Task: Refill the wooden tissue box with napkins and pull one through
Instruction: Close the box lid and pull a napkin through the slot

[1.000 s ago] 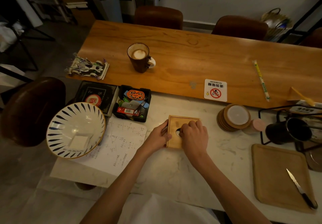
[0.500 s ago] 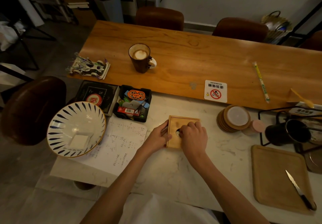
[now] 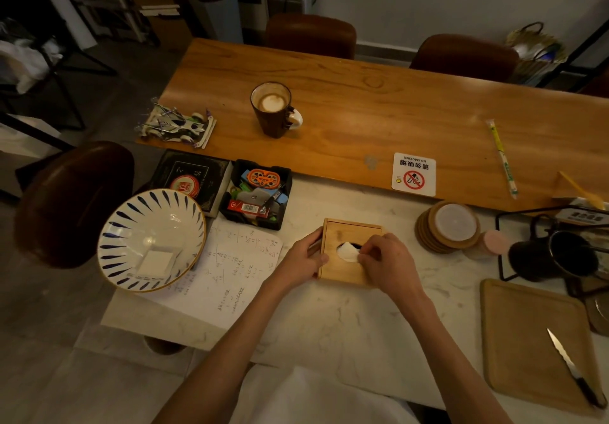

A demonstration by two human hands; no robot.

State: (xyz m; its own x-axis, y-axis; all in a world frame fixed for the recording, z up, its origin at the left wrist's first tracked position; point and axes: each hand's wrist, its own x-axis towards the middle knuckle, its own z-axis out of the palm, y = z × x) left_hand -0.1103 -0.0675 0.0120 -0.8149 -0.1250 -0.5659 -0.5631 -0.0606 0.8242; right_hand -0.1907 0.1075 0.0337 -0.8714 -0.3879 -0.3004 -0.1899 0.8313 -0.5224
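Now the box sits flat on the white table, close to the person, so both hands can reach it. The left hand is curled around the box's left side, likely to keep it from sliding. The right hand is nearly closed, its fingertips pinching a white napkin. The napkin pokes up out of the hole in the lid, only partway through.

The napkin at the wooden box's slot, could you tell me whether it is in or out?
Partly out: a white napkin corner shows above the slot, pinched by the right hand.
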